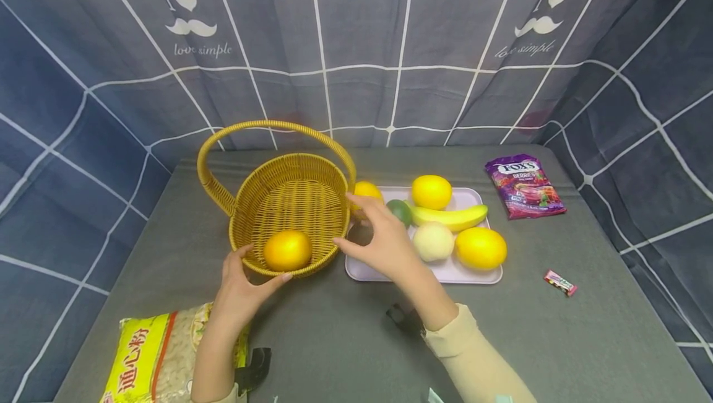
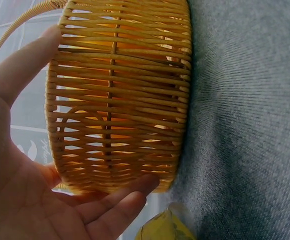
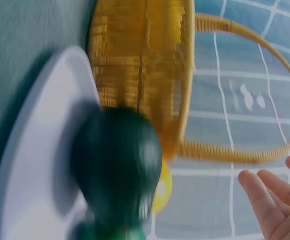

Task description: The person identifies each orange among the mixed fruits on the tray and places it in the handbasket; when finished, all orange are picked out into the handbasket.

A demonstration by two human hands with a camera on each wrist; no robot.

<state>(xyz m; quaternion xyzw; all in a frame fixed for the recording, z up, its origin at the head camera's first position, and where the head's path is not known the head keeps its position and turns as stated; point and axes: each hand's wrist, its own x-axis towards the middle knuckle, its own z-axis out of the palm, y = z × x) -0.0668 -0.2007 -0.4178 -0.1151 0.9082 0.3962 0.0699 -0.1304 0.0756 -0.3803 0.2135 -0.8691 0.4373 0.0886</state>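
A golden wicker basket [image 1: 301,168] with an arched handle stands on the grey table, an orange-yellow fruit [image 1: 288,251] lying inside near its front wall. My left hand [image 1: 239,291] holds the basket's front left side, thumb at the rim and fingers round the wall. My right hand [image 1: 384,239] is at the basket's right rim, its thumb and fingers spread apart. Seen from the right wrist, the fingers [image 3: 272,200] stand beside the handle and grip nothing. Under and beside that hand is a pale lilac tray [image 1: 367,272] with a dark green fruit [image 3: 117,165].
The tray also bears a banana [image 1: 451,218], a whitish round fruit [image 1: 433,242] and several yellow fruits [image 1: 481,249]. A purple candy bag [image 1: 525,186] and a small wrapped candy [image 1: 560,283] lie to the right. A pasta bag [image 1: 139,353] lies beside my left forearm.
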